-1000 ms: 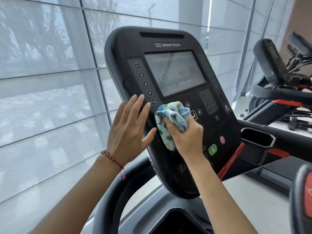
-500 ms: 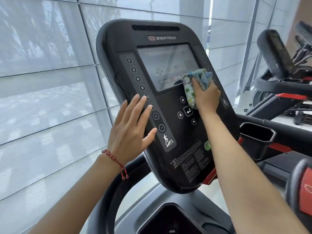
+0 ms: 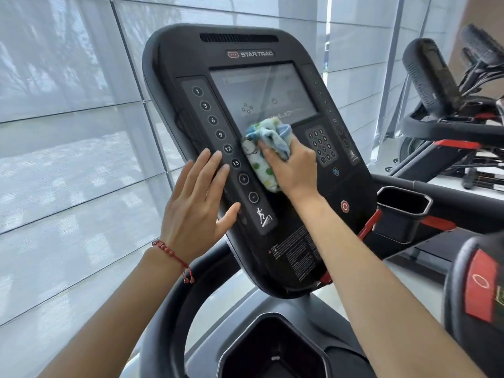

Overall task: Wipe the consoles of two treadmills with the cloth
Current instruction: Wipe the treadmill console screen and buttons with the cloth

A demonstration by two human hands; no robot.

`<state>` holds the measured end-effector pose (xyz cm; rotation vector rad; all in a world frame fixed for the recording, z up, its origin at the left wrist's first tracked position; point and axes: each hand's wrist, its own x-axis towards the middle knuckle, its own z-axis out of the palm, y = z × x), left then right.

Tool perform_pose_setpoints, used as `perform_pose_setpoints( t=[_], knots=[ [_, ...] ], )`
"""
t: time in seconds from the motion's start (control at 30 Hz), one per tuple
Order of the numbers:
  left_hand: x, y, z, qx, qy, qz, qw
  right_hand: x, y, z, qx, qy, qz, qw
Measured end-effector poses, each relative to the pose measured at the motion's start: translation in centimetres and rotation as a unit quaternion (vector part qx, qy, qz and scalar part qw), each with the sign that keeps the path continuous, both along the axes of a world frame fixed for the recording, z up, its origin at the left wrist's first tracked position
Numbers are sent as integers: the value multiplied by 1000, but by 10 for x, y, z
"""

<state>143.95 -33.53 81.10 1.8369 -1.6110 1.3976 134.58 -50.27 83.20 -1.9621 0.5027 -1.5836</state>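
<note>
- I am reading the scene from the left: a wall of shaded window panels (image 3: 68, 159) is filling the left and far side of the view.
- My left hand (image 3: 195, 211) is resting open and flat, fingers spread and holding nothing, against the left edge of the near console (image 3: 294, 241), beside the numbered button strip (image 3: 227, 148).
- My right hand (image 3: 293, 170) is closing around the bunched cloth (image 3: 263, 154) and pressing it onto the console face, just below the lower left corner of the screen (image 3: 261, 88) and to the left of the keypad (image 3: 320, 145).
- The cloth's long axis is running from the upper part of the panel down toward the near edge, roughly parallel to the button strip just to its left.
- I am judging the unwiped panel to lie mainly to the right and near side of the grip: the keypad, the red stop button (image 3: 344, 206) and the printed label area. The right hand is the nearer one and is already carrying the cloth, so I judge a rightward and downward stroke to be the natural next pass.
- The cup holder (image 3: 403, 205) is sitting just right of the console.
- The second console (image 3: 428, 75) is standing well apart on the far right, seen edge-on; I judge it to be waiting for its wipe.
</note>
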Motion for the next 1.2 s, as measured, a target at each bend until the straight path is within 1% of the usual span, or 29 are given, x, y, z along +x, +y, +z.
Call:
perform_pose_setpoints(
  t=[0.1,0.13,0.2,0.33,0.5,0.63,0.7,0.77,0.87,0.93,1.03,1.13,1.2],
  knots=[
    [-3,1,0,0,2,2,1000,-13,-42,-7,111,-2,-56,992],
    [-4,1,-1,1,4,4,1000,-16,-50,-10,131,-4,-68,989],
    [-7,2,-3,1,8,6,1000,-17,-51,-13,140,-6,-77,987],
    [-13,2,-8,3,16,2,1000,-24,-15,-27,105,-4,-56,993],
    [-18,0,-14,12,27,-6,1000,-35,54,-69,-26,-30,20,999],
    [-25,-2,-21,28,25,-19,999,-39,52,-76,-58,-20,20,998],
    [-27,-3,-22,32,22,-19,999,-40,40,-74,-45,-15,19,999],
    [-27,-3,-22,32,22,-15,999,-41,18,-70,7,-30,-15,999],
    [-26,-2,-23,27,26,-12,999,-46,-21,-63,111,-35,-95,989],
    [-27,-2,-24,26,29,-11,999,-46,-31,-61,138,-31,-103,985],
    [-28,-4,-26,22,29,-8,999,-48,-19,-64,92,-9,-103,990],
    [-28,-6,-26,19,30,-5,999,-55,12,-78,32,7,-67,997],
    [-29,-8,-26,16,28,0,999,-58,38,-93,6,-3,-37,999]
  ],
)
